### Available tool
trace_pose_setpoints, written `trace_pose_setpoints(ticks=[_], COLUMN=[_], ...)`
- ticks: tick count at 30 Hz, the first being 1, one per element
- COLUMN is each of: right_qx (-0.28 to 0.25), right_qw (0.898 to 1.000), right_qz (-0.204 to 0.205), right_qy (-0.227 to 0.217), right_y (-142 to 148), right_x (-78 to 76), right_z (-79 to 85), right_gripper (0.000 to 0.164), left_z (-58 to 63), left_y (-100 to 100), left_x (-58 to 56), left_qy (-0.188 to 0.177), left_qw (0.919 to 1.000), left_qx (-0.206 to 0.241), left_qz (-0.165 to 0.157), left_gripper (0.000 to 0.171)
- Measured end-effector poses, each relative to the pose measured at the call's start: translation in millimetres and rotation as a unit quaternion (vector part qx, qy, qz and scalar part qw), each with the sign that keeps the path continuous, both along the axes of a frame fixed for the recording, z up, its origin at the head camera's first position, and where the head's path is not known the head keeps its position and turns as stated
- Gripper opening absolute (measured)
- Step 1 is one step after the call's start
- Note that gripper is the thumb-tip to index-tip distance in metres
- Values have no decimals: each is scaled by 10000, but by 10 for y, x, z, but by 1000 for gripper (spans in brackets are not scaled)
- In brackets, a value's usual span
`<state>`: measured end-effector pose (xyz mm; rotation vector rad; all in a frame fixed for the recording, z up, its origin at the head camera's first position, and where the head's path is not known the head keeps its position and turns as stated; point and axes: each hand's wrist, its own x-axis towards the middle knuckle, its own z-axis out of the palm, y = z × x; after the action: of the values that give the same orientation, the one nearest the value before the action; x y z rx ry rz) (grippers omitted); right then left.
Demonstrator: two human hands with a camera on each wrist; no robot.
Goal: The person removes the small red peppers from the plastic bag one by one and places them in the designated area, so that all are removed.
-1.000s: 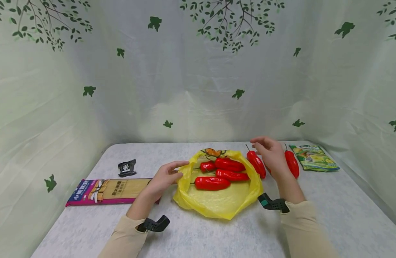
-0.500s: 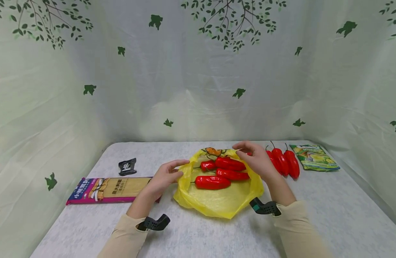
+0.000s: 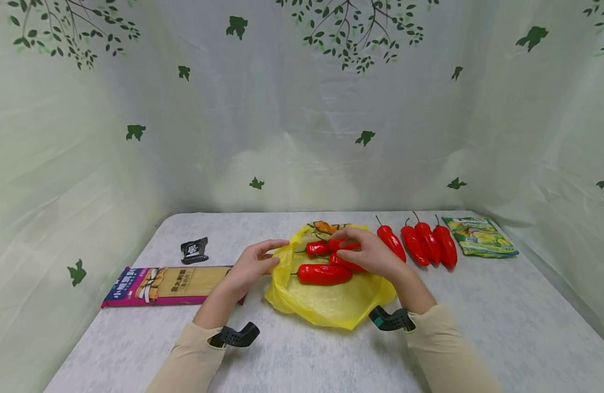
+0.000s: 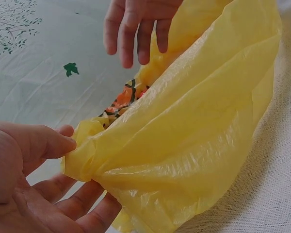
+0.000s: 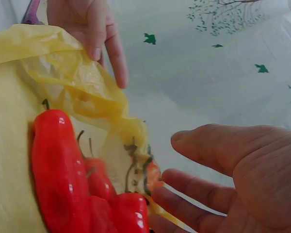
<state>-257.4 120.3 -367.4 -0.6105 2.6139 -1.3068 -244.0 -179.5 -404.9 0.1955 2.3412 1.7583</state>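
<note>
A yellow plastic bag lies with its mouth spread toward me, and several red peppers rest inside it. My left hand pinches the bag's left rim between thumb and fingers, as the left wrist view shows on the gathered yellow film. Over the bag's right side hovers my right hand, covering part of the peppers beneath. In the right wrist view its thumb stands apart from the fingers, with nothing held, beside the large red pepper. Orange printing shows on the bag's far edge.
Several more red peppers lie in a row right of the bag. Beyond them is a green and yellow packet. At left lie a long noodle packet and a small black wrapped packet. A leaf-printed curtain surrounds the table.
My right hand has moved left from the loose peppers, across the bag's right rim and over its mouth, uncovering those peppers. My left hand keeps its place on the left rim.
</note>
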Motion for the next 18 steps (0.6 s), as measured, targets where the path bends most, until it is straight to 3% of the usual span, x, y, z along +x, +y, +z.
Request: trace_pose_setpoints(ticks=[9,18], right_qx=[141,272], right_qw=[9990,9982], right_qz=[418,505], right_qy=[-12,-172], right_y=[-111,-210], right_x=[-12,-4], right_z=[-157,-243], right_gripper=[38,37], left_z=[2,-2], left_y=[8,9], left_x=[8,3], left_qy=[21,-9], left_qw=[10000,10000], left_qx=[-23,-33], left_qz=[20,27], left_gripper=[42,42])
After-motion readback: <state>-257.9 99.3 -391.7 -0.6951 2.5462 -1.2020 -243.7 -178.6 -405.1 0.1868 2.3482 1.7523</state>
